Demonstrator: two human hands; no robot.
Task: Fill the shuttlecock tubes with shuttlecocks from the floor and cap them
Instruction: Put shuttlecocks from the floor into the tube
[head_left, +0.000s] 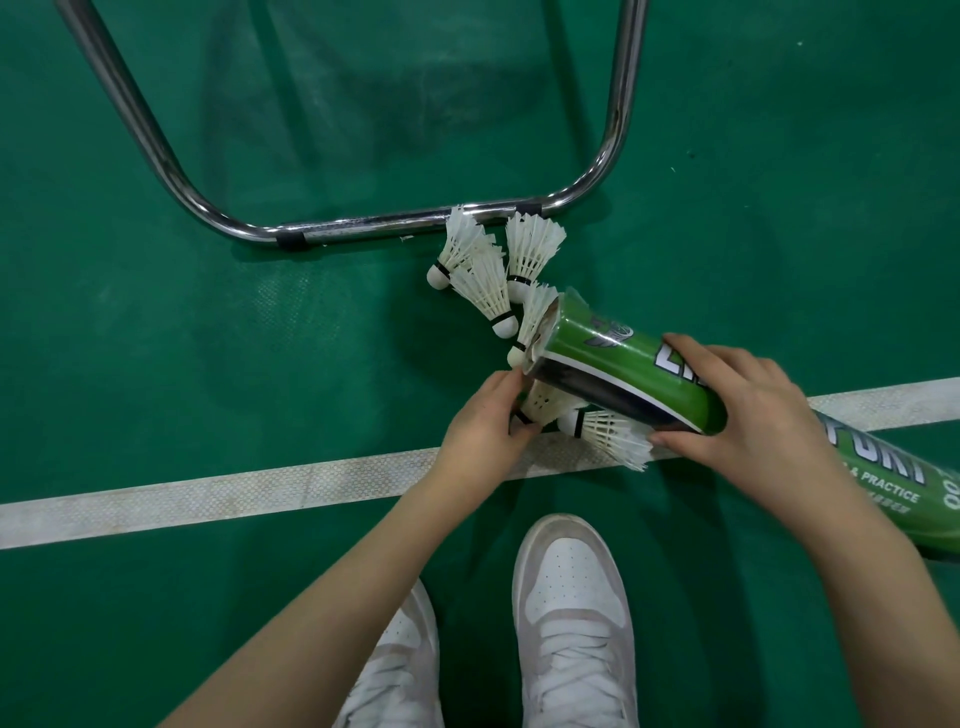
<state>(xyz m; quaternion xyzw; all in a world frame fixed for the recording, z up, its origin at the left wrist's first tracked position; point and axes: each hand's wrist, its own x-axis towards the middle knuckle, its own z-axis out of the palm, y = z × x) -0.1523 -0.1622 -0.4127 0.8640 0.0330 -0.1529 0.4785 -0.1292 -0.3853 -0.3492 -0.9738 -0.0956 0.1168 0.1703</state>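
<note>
A long green shuttlecock tube (613, 358) lies tilted above the floor, its open mouth pointing up-left. My right hand (748, 415) grips the tube around its middle. My left hand (485, 426) pinches a white feather shuttlecock (545, 402) just below the tube's mouth. Another shuttlecock (615, 436) lies under the tube on the white line. Several more shuttlecocks (483, 270) lie in a cluster on the floor beyond the mouth, one (532, 322) right against its rim.
A chrome tubular chair frame (363, 226) rests on the green court floor behind the shuttlecocks. A white court line (260, 488) crosses the floor. My two white sneakers (571, 613) stand at the bottom.
</note>
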